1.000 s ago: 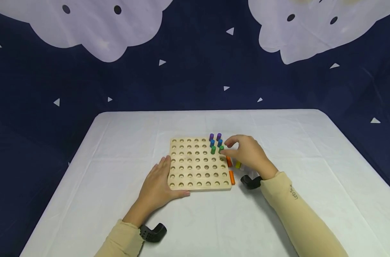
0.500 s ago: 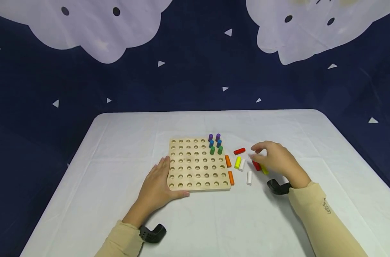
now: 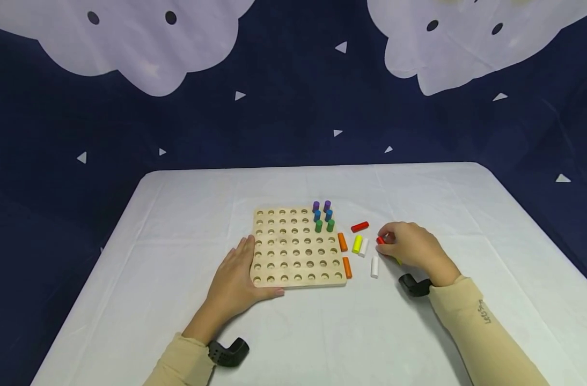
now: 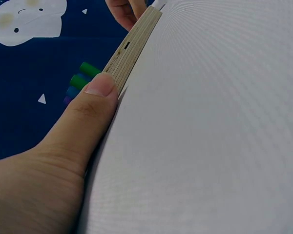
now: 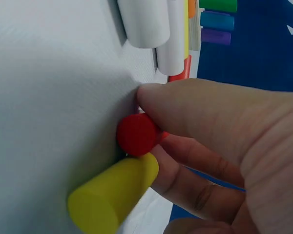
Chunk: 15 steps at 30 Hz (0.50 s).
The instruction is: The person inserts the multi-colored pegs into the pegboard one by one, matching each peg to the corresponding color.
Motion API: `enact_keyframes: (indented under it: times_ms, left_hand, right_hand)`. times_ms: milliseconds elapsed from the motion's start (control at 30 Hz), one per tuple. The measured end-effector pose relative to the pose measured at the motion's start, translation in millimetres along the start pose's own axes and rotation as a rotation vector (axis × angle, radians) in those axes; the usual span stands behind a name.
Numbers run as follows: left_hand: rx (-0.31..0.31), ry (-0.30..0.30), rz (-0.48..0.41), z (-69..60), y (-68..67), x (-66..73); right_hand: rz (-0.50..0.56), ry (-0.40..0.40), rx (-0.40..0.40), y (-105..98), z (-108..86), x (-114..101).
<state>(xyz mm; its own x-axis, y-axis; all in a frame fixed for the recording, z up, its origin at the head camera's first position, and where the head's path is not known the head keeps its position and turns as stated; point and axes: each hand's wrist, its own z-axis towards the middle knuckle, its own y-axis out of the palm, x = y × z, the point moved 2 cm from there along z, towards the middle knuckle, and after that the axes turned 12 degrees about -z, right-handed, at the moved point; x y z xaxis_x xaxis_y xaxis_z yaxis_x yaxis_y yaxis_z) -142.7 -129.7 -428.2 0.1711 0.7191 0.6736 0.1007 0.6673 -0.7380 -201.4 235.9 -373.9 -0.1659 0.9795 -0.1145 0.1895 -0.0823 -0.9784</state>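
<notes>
Here the right fingers pinch a red peg; the left fingers lie straight against the wooden board

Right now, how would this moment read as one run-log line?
left hand: touching pegboard; right hand: fingers around red peg; upright in board: purple pegs, blue pegs, green pegs

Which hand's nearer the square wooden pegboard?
Left. The left hand touches the pegboard at its left and near edges; the right hand is apart, off its right side, at a red cylindrical peg.
</notes>
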Motion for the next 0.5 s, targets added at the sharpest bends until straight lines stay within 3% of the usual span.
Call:
enact_keyframes:
  times_ms: [167, 500]
  left_hand:
    - [0.001, 0.0, -0.001, 0.6, -1.6, 1.3]
    - [0.008, 0.003, -0.004, 0.3, 0.0, -0.9]
  right_hand:
    - [0.026, -0.011, 0.042, -1.8, 1.5, -0.5]
    - [0.195, -0.017, 0.144, -14.1, 10.9, -15.4]
